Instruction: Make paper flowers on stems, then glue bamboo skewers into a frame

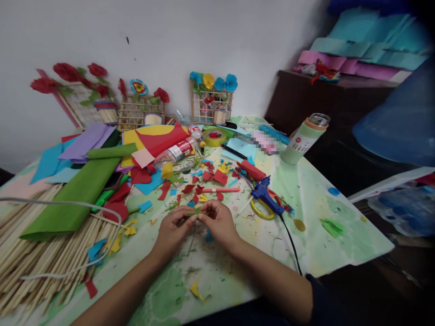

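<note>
My left hand and my right hand meet near the middle of the table. Between their pinched fingertips is a small strip of green paper, gripped at both ends. Fingers cover part of it. Just beyond my hands lie scattered red, yellow and blue paper scraps and a red stick-like piece. To the right of my right hand rests a blue glue gun with a black cord, beside yellow-handled scissors.
Wooden sticks pile at left under folded green paper, with a grey cable across them. A plastic bottle, a roll of tape and a green flask stand or lie farther back. Paper-flower frames lean against the wall.
</note>
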Motion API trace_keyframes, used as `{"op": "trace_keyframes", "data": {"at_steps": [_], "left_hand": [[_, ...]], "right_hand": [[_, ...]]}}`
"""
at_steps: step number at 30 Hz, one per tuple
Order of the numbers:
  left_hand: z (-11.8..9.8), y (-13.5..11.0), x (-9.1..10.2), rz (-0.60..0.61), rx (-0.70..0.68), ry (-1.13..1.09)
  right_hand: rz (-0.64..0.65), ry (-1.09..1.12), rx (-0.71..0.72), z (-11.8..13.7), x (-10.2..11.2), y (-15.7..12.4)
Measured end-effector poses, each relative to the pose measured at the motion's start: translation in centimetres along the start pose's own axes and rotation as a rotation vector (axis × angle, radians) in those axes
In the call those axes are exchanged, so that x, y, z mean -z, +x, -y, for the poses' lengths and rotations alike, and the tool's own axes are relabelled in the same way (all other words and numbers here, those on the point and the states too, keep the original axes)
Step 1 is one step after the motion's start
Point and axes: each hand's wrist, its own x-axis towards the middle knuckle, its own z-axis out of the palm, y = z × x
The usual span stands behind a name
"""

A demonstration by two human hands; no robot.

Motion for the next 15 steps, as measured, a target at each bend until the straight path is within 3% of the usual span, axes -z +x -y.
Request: {"op": "trace_keyframes", "data": {"at_steps": [3,5,6,8,11,15], "left_hand": [[0.3,-0.1,0.0,-0.052,0.026,-0.026],[0.7,-0.2,0.0,-0.100,0.101,-0.098],[0.8,-0.2,-0.1,-0.120,0.150,-0.149],[0.9,-0.3,-0.2,-0.142,0.248,-0.257],[0.7,-0.3,-0.4,-0.146,0.329,-0.369],[0.4,-0.3,-0.6,-0.119,0.363,-0.386]], "right_hand": [[0.043,-0.219,0.096,1.0,1.4,-0.5],[0.008,-0.306,0.153,2.0,3.7,-0.8],[-0.056,-0.376,0.194,2.5,5.4,-0.9],[-0.270,-0.793,0.342,3.1,9.2,-1.0],[-0.420,-1.273,0.283,2.7,14.8,-1.1],[-0.378,-1.460,0.125,1.0,18.8,-1.9]]}}
